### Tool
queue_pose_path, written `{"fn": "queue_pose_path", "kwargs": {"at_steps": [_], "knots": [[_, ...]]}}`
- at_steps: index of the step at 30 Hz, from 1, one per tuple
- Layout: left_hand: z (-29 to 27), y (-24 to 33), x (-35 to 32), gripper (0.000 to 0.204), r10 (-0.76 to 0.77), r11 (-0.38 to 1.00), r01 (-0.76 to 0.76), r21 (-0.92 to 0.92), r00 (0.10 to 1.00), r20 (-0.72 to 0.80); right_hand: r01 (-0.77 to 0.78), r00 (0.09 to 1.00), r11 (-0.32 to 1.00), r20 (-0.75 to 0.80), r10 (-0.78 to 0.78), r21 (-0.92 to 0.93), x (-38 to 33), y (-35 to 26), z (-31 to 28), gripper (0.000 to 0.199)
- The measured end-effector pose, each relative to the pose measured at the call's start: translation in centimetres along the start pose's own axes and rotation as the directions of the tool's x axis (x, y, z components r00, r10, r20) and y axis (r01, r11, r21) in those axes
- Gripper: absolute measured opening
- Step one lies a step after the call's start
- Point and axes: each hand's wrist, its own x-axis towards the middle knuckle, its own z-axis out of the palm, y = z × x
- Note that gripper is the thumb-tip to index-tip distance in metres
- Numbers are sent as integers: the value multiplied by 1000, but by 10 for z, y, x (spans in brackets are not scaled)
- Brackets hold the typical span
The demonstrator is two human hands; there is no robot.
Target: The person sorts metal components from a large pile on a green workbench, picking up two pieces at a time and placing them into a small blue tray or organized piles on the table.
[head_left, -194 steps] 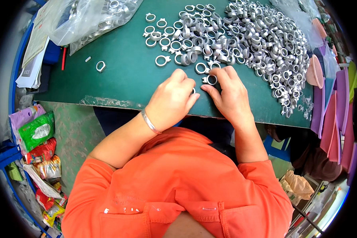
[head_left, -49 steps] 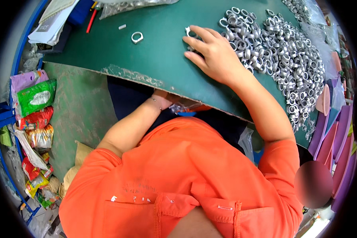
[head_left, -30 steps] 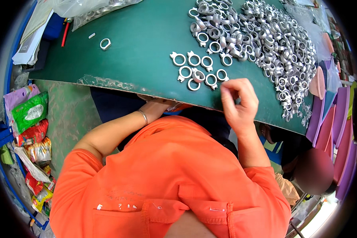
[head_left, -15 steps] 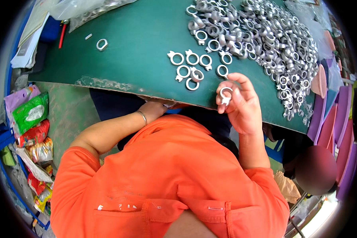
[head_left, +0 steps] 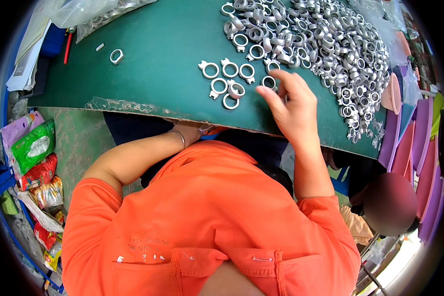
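Metal ring (head_left: 262,81) lies on green table (head_left: 158,64), R of the loose group, between thumb & index of R hand (head_left: 297,106); those two are spread w/ a gap, so grip's not closed; can't tell if they touch it. Ring's round w/ no clear long axis; its tab is hidden, so can't say which way it points. L hand (head_left: 188,131) is at the table's front edge, partly under it; can't tell its grip or what it has. Just L of R hand, loose rings (head_left: 230,89) lie mostly flat: leftmost one's tab points up-L, next one's approx. up, the one nearest R hand has its tab down-R. Big ring pile (head_left: 325,44) spreads behind, to far R. Far L: lone ring (head_left: 112,55), small white stub (head_left: 100,47), red stick (head_left: 67,48), clear bag (head_left: 101,22) w/ more rings. Pers. wears orange shirt (head_left: 207,207).
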Motion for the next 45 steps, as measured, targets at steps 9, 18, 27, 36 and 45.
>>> {"fn": "queue_pose_path", "kwargs": {"at_steps": [9,18,27,36,45], "knots": [[-2,6,4,35,87,995,-88,50,996,17,-108,993,948,87,85,299,-1,13,4,16],[-6,6,2,34,123,989,-126,83,991,45,-674,716,-331,693,-78,660,-6,19,-6,15],[-10,2,6,32,131,987,-134,93,990,44,-578,808,-294,583,-80,761,-4,19,-3,12],[-13,-4,3,31,146,983,-149,107,989,27,36,999,989,12,-35,-143,27,18,9,18],[-15,-7,3,30,193,974,-191,124,981,-1,179,983,775,-72,-171,606,7,31,5,15]]}}
